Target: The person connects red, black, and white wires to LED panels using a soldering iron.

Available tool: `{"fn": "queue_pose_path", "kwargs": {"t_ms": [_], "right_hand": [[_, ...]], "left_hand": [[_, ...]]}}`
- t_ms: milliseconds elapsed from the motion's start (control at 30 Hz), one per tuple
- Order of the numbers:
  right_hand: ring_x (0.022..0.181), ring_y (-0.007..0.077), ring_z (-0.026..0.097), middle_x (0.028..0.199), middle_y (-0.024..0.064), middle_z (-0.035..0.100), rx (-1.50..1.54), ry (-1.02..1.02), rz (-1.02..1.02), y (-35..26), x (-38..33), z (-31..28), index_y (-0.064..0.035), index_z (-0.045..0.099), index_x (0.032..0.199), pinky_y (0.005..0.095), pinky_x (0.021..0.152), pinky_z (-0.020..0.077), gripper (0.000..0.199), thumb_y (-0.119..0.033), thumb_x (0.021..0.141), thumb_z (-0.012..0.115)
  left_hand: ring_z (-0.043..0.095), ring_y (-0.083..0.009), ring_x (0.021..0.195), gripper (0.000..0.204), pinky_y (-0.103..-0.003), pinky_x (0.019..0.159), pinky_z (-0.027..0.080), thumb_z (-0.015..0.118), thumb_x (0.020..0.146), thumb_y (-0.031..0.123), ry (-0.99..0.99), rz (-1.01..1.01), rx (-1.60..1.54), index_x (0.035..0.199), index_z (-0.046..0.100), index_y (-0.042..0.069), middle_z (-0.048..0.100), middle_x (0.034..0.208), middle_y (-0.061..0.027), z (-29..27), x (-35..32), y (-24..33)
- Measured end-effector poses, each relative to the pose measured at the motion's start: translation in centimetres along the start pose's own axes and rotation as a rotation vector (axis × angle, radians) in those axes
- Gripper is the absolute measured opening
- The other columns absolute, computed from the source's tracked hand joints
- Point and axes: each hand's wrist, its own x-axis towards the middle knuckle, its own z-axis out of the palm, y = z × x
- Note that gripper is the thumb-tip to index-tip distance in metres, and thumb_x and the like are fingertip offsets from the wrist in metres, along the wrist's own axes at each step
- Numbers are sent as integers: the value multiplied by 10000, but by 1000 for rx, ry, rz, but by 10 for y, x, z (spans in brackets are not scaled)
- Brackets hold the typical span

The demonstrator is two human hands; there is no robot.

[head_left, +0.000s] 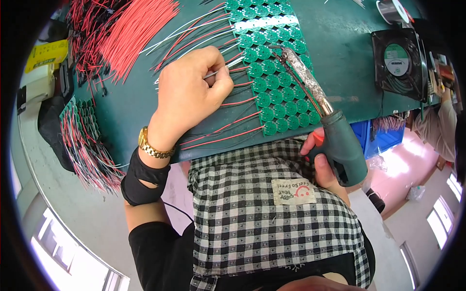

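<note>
A panel of round green circuit boards (pixel 285 107) lies on the table, with red, black and white wires running out from its left edge. Close beside that edge, my left hand (pixel 187 89) is closed in a pinch on a thin pale wire (pixel 211 75). My right hand (pixel 324 170) grips the dark green handle of a pistol-shaped soldering iron (pixel 342 143). Its worn metal barrel slants up and left across the panel, and the bent tip is over the boards near the upper middle. Whether the tip touches a board I cannot tell.
Loose red wires (pixel 138 36) and dark wires (pixel 85 41) are heaped at the far left. Wired green boards (pixel 82 114) hang over the left edge. A black fan (pixel 417 60) and solder spool (pixel 391 11) stand right, above a blue bin (pixel 381 144). Another person's sleeve (pixel 444 121) shows far right.
</note>
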Motion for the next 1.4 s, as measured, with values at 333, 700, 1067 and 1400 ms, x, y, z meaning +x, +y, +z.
{"fn": "queue_pose_path", "kwargs": {"t_ms": [333, 700, 1067, 1400], "right_hand": [[779, 187, 545, 874, 90, 541, -157, -126, -104, 7, -10, -14, -62, 474, 1222, 315, 684, 444, 516, -356, 832, 644], [816, 184, 537, 881, 88, 556, -32, -148, -24, 18, -17, -16, -41, 497, 1189, 315, 723, 435, 523, -335, 802, 688], [710, 162, 638, 830, 76, 642, -166, -105, -95, 16, -11, -9, 11, 592, 1066, 269, 659, 508, 361, -141, 743, 638], [723, 172, 629, 832, 84, 632, -210, -111, -93, 11, -9, -5, 10, 592, 1011, 276, 674, 501, 317, -149, 740, 635]], "left_hand": [[501, -141, 543, 54, -273, 480, 402, 629, 713, 51, 94, 57, -134, 719, 576, 43, 554, 702, -47, -1, -1, -4], [477, -127, 566, 96, -256, 511, 410, 646, 689, 49, -18, 57, -148, 697, 551, 47, 550, 810, -18, 3, -2, 4], [518, -161, 577, 105, -286, 514, 431, 631, 688, 80, -3, 92, -72, 676, 530, 56, 560, 816, -20, 4, -3, 3], [531, -182, 546, 87, -305, 494, 431, 631, 691, 88, 8, 95, -52, 678, 552, 55, 561, 824, -25, 5, -3, 4]]}}
